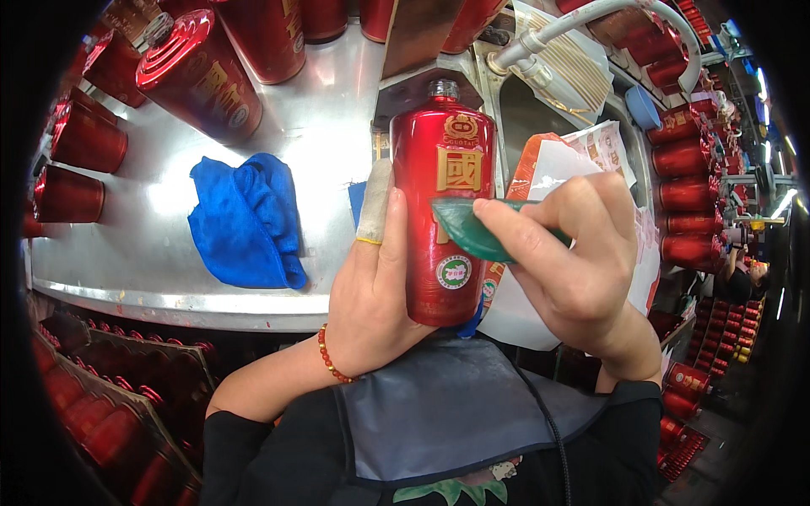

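Observation:
A glossy red bottle (422,228) with raised gold characters and a round green-and-white sticker stands in front of me, its clear neck pointing away. My left hand (367,291) is closed along its left side and lower end. A beige finger cover (375,202) with a yellow rim is on one left finger. In my right hand (582,261) is a green scraper (471,232), pinched between thumb and fingers. The scraper's flat edge lies over the lower gold character and hides most of it.
A crumpled blue cloth (249,223) lies on the metal table (325,110) to the left. More red bottles (202,80) stand around the far left. White sheets (531,308) lie under my right hand. Behind them are a curved tap (591,17) and a blue bowl (643,107).

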Motion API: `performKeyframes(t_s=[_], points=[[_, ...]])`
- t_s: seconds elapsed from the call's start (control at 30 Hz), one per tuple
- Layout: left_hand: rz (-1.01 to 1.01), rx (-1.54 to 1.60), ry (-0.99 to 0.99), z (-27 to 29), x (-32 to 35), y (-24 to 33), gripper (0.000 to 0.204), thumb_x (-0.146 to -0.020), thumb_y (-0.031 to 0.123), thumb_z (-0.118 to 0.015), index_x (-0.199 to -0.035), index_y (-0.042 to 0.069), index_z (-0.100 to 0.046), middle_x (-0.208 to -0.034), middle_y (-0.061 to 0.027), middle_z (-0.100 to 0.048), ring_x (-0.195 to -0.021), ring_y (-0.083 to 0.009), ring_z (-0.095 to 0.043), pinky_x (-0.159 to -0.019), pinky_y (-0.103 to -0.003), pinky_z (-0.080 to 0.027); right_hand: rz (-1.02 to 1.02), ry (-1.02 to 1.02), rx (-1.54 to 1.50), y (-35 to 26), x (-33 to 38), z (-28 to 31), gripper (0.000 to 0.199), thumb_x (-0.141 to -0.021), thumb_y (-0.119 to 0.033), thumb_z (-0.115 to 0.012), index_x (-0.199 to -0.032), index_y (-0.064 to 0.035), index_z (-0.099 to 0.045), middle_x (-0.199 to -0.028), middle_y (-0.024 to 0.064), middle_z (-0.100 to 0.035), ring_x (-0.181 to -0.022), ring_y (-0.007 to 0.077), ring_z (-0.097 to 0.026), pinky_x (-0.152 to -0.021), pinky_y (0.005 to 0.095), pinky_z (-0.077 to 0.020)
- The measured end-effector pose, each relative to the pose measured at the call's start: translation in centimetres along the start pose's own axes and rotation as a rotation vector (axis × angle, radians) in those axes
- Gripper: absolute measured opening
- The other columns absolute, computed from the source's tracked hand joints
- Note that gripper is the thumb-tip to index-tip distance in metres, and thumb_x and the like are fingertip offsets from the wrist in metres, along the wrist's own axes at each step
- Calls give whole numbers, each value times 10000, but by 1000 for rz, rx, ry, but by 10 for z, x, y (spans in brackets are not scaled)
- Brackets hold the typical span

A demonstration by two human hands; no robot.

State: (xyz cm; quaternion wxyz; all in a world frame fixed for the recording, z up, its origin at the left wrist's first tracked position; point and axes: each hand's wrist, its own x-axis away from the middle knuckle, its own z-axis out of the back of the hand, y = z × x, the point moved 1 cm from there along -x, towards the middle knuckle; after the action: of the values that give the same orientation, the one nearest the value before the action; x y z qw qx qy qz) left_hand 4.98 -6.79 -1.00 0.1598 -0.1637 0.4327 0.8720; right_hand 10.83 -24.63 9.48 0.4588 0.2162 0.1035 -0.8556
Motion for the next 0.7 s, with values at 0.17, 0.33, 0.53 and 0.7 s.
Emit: performKeyframes(t_s=[0.17, 0.33, 0.53, 0.7], points=[[2, 36, -27, -1, 2, -3, 1294, -650, 283, -961, -1574, -87, -135, -1577, -389, -248, -1339, -514, -488, -1030, -482, -508, -51, -33, -67, 4, -10, 4, 389, -597, -84, -748, -985, -71, -768, -762, 25, -489, -710, 214, -465, -595, 321, -383], [-35, 0, 5, 1, -4, 0, 1175, -709, 259, -913, -1532, -155, -184, -1448, -386, -423, -1119, -462, -618, -896, -452, -550, -132, -76, -246, 41, -24, 0, 264, -714, -25, -793, -976, -53, -763, -764, 49, -532, -732, 227, -478, -629, 336, -382], [11, 79, -42, -1, 4, -6, 1304, -655, 305, -954, -1566, -108, -118, -1566, -384, -254, -1325, -496, -476, -1033, -478, -484, -254, -46, -393, 57, -29, -8, 166, -814, -74, -787, -968, -31, -745, -759, 63, -562, -752, 202, -511, -675, 334, -403], [-87, 88, -134, 43, 2, -25, 1471, -554, 602, -929, -1594, -64, -131, -1593, -317, -288, -1470, -461, -317, -1209, -505, -258, -49, 62, -49, 48, -17, -4, 314, -750, -64, -791, -1061, -102, -774, -801, 15, -587, -742, 219, -496, -698, 359, -399]])
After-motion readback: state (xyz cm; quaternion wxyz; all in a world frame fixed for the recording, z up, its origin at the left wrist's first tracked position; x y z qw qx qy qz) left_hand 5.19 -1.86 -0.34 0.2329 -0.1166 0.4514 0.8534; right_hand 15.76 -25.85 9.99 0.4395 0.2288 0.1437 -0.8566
